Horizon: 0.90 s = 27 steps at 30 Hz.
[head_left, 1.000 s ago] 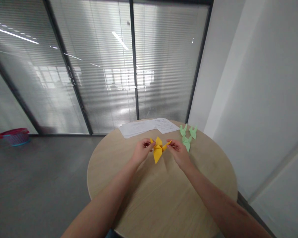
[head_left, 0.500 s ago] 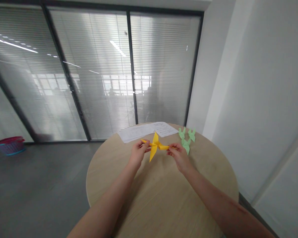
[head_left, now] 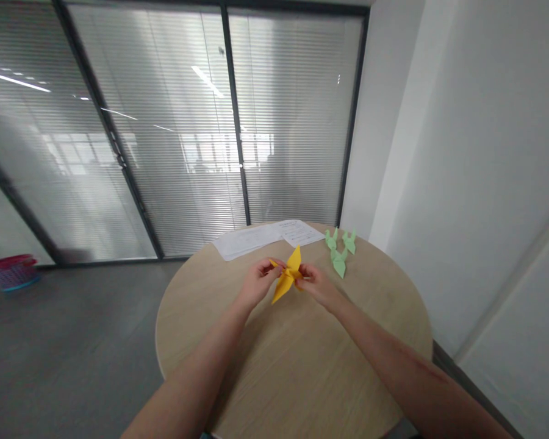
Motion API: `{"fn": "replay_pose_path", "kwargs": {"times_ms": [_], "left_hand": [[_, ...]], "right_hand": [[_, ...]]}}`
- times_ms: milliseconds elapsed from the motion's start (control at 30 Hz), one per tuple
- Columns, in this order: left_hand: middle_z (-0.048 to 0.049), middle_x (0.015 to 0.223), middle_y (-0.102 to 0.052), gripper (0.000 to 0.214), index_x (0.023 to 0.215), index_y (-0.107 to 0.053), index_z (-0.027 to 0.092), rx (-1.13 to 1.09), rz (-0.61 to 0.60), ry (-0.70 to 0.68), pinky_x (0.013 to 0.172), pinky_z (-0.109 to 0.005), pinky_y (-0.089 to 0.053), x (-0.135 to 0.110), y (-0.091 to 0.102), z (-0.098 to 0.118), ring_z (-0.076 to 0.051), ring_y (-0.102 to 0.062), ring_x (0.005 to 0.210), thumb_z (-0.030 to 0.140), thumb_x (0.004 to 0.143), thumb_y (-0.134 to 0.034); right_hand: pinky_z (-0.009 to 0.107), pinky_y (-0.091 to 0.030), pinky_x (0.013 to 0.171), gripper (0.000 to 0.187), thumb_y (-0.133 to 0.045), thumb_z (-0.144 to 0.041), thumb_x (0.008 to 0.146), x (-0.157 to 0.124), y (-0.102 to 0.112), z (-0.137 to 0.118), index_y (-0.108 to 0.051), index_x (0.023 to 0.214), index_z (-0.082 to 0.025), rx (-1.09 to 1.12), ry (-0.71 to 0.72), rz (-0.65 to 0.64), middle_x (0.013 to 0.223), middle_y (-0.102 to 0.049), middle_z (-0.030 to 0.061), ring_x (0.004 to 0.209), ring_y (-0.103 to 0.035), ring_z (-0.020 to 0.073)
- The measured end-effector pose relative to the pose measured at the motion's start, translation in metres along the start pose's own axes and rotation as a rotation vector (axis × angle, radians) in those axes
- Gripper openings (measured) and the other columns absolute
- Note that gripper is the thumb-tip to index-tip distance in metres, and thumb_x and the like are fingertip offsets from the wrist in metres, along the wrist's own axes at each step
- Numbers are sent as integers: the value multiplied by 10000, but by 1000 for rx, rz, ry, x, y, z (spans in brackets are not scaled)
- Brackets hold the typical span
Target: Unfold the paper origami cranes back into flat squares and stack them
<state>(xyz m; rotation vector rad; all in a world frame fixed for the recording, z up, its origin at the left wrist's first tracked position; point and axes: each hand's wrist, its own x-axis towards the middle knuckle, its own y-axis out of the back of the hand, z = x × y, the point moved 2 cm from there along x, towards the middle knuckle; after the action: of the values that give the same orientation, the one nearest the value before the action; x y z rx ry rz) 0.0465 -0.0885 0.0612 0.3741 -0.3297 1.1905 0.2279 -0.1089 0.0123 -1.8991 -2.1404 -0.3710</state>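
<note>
Between my two hands is a yellow origami crane [head_left: 285, 281], held above the table with its wings spread, one pointing away and one toward me. My left hand [head_left: 258, 279] pinches the narrow point on its left side between thumb and fingers. On the other side, my right hand [head_left: 318, 283] is closed on the crane's right part, close to the body. My fingers partly hide both ends of the folded paper.
The round wooden table [head_left: 297, 372] carries printed paper sheets [head_left: 251, 239] at its far edge. Three green origami cranes [head_left: 339, 262] stand at the back right. A red and blue basket [head_left: 10, 272] is on the floor at far left. Glass partitions and a white wall lie beyond.
My hands have come closer together, the right one moving left toward the crane's body. The yellow crane has turned so its wings slant more. The whole view has shifted slightly.
</note>
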Motion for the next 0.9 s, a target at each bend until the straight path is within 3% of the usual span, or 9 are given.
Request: {"fn": "replay_pose_path", "kwargs": {"times_ms": [133,300,467,600,900], "left_hand": [[-71,905,-725,183,875,-723,174,120,-75,-53,736,-298,-523,-3,-4,0,-182,-659,798,339,830,-658],[-85,955,-731,175,921,-734,177,205,-92,-111,742,-291,-529,-7,-8,2,-196,-669,854,286,820,-642],[-88,1016,-734,234,988,-739,184,135,11,-44,754,-298,-533,-8,-11,2,-209,-676,871,309,803,-669],[-66,875,-723,301,1032,-732,165,116,79,6,642,-269,-488,-7,-11,-2,-177,-638,723,344,797,-675],[-72,927,-717,271,1006,-720,162,144,89,-29,649,-269,-488,-7,-9,4,-168,-631,725,335,817,-633]], "right_hand": [[360,-482,887,358,-734,-433,769,-4,-3,-11,-679,1042,-207,78,-15,-94,1034,-718,47,978,-640,239],[350,-491,817,399,-726,-515,769,-5,-5,-11,-699,997,-188,44,-55,7,985,-728,64,904,-637,234],[363,-483,861,346,-716,-481,778,-8,-8,-15,-728,1001,-217,94,-4,49,985,-739,45,919,-650,234],[358,-484,868,319,-718,-468,770,-8,-10,-15,-731,978,-226,135,-3,81,997,-738,44,935,-653,237],[371,-484,903,266,-691,-389,771,-9,-10,-11,-738,974,-224,155,-19,121,1015,-732,40,972,-642,242]]}}
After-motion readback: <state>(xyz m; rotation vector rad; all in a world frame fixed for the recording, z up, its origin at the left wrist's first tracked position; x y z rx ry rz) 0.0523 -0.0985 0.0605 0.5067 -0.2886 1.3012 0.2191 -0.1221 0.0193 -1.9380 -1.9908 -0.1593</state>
